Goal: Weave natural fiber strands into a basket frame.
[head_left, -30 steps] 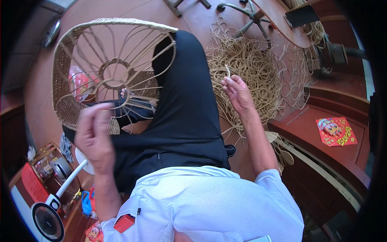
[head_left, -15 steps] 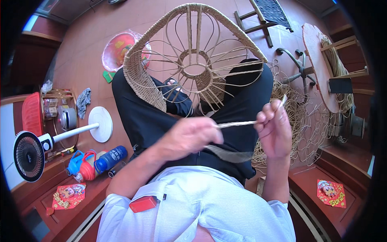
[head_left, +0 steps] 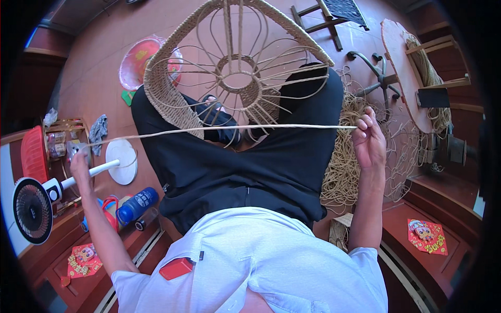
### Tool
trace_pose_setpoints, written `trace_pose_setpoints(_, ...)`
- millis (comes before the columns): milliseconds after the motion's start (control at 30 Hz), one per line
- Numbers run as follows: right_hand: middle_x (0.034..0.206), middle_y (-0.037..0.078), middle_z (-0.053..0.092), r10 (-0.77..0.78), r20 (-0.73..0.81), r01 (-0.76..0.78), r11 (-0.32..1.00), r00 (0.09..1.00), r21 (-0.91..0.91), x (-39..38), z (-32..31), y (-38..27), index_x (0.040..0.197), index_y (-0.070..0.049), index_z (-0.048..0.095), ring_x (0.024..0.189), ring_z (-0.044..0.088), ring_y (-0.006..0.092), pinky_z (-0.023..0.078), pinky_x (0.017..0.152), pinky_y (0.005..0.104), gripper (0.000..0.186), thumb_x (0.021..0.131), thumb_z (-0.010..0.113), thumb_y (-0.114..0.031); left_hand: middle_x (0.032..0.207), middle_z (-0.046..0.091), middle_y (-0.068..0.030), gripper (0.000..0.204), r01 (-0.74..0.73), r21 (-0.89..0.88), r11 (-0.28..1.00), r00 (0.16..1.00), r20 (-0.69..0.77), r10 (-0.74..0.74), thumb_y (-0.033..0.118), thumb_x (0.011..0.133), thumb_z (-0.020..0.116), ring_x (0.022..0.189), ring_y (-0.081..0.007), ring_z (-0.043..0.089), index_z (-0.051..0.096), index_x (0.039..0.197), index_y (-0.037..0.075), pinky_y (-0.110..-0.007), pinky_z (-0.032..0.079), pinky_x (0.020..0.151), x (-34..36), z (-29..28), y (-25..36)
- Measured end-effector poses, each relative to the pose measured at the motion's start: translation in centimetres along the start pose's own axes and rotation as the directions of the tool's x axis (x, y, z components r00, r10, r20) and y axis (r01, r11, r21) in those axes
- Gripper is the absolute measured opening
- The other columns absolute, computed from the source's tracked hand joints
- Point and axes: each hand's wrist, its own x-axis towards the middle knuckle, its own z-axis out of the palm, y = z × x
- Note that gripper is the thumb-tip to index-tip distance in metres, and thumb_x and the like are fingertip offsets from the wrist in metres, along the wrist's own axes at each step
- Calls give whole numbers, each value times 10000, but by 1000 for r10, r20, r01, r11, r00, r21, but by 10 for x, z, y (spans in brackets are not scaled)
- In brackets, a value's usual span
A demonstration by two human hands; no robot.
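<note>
A length of tan twisted cord (head_left: 245, 127) stretches nearly straight across my lap between both hands. My right hand (head_left: 369, 138) pinches one end at the right, beside a heap of loose cord. Far out to the left, my left hand (head_left: 80, 166) is closed on the cord near the fan's pole; its fingers are small and slightly blurred. Beyond the cord, a partly woven basket (head_left: 175, 112) leans on my knees. Its wire frame shows bare loops and spokes, with woven cord along the rim, one side and the central ring.
Tangled tan cord (head_left: 342, 175) lies on the floor at my right. A white standing fan (head_left: 33, 211), blue bottle (head_left: 138, 205) and grey cloth (head_left: 98, 129) are at the left. A pink basin (head_left: 136, 65), folding stool (head_left: 334, 23) and wheeled chair base (head_left: 383, 80) stand farther off.
My left hand has swung far out to the left, drawing the cord out long. My right hand has shifted slightly right, still pinching its end. The whole view has shifted a little.
</note>
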Motion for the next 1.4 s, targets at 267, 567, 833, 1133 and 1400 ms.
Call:
trace_pose_setpoints(267, 995, 20, 596, -171, 59, 176, 979, 984, -100, 17, 19, -19, 1344, -31, 631, 929, 616, 154, 555, 767, 284, 286, 1236, 473, -244, 1027, 796, -125, 393, -309, 726, 614, 924, 77, 374, 353, 1123, 624, 867, -225, 708, 803, 1278, 39, -432, 553, 759, 9, -5, -20)
trace_pose_setpoints(567, 1146, 171, 727, 299, 397, -270, 954, 867, -130, -47, 168, 155, 1252, -29, 582, 1165, 770, 301, 688, 968, 438, 306, 1230, 466, -312, 1179, 730, -80, 614, 355, -503, 788, 308, 859, 410, 125, 1067, 686, 772, -83, 673, 485, 1642, 48, -235, 534, 657, -308, 111, 431)
trace_pose_setpoints(833, 1060, 70, 697, 143, 106, -151, 986, 984, 72, -20, 105, 108, 1243, -56, 616, 1068, 765, 260, 680, 906, 379, 255, 1221, 508, -286, 711, 427, 134, 277, 98, -479, 872, 740, 621, 258, 334, 1184, 617, 570, 33, 350, 700, 1038, 115, -206, 214, 493, -210, 96, 317)
trace_pose_setpoints(1133, 953, 15, 626, -119, -214, 162, 967, 970, 196, -7, -4, 13, 1230, -78, 627, 880, 643, 164, 560, 714, 315, 238, 1213, 507, -283, 672, 409, 108, 336, 160, -450, 878, 952, 307, -16, 412, 1179, 619, 498, 6, 344, 666, 1079, 96, -206, 267, 448, -132, 63, 187)
trace_pose_setpoints(1400, 972, 62, 639, -70, -496, 234, 932, 866, 276, -6, -82, 4, 1112, -76, 589, 866, 644, 191, 555, 698, 338, 279, 1237, 436, -274, 680, 401, 99, 169, 241, -533, 811, 969, 90, -230, 283, 1108, 660, 476, -25, 330, 694, 1091, 118, -234, 239, 416, -65, 24, 85)
